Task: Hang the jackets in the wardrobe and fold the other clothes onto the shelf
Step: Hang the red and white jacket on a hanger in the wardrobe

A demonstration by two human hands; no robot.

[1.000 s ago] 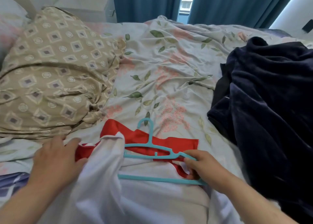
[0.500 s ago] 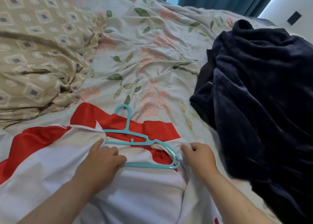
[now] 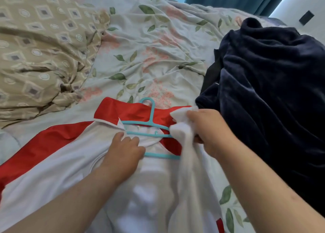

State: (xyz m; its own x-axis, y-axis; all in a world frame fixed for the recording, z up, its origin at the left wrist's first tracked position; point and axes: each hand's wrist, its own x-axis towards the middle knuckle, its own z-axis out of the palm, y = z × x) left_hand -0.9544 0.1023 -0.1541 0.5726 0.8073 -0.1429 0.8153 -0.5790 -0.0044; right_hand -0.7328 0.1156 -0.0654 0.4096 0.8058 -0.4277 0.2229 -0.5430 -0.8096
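Both forearms reach forward, the right hand (image 3: 209, 129) fisted tight round a bunched white fold of the slick red-and-white jacket (image 3: 61, 155), the thin teal plastic hanger (image 3: 151, 113) just left of that grip, while the left hand (image 3: 125, 151) lies palm-down, fingers bent on the white panel, its hold unclear.

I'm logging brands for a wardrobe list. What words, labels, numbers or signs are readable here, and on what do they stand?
No text can be read anywhere.
Jacket, hanger and dark blue garment: no label or print shows.
Bedsheet and pillow: patterns only, no letters.
Dark plate on the wall: too small to tell.
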